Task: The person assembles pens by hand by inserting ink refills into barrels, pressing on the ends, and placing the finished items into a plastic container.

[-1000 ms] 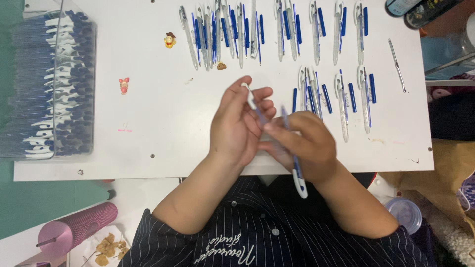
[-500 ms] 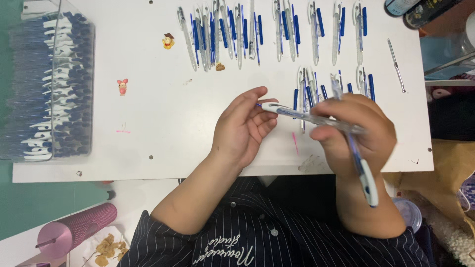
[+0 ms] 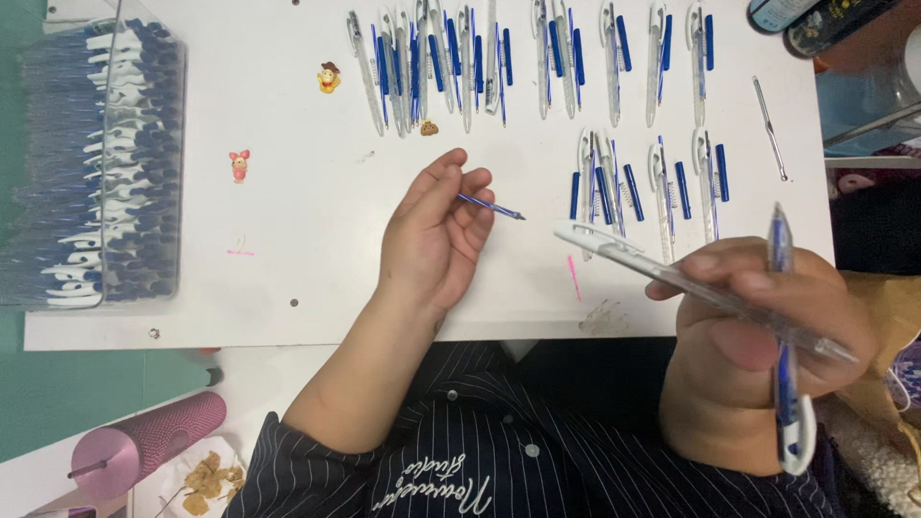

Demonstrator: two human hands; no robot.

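My left hand point(image 3: 432, 240) rests over the white table point(image 3: 288, 278) and pinches a thin blue pen refill point(image 3: 489, 206) between its fingertips, tip pointing right. My right hand point(image 3: 758, 355), raised close to the camera at the lower right, grips a clear empty pen barrel point(image 3: 624, 254) that points left, together with an assembled blue and white pen point(image 3: 785, 326) held upright. The two hands are apart.
Rows of pen parts point(image 3: 537, 58), clear barrels, blue grips and springs, lie across the table's far side and right point(image 3: 662, 182). A clear box of finished pens point(image 3: 96, 163) stands at left. Small figurines point(image 3: 329, 77) point(image 3: 239, 164) and a metal pin point(image 3: 769, 128) lie about. A pink bottle point(image 3: 144, 446) is below.
The hands were joined over one pen; they have pulled apart. My right hand moved right and toward the camera with the barrel, and the refill stayed in my left hand.
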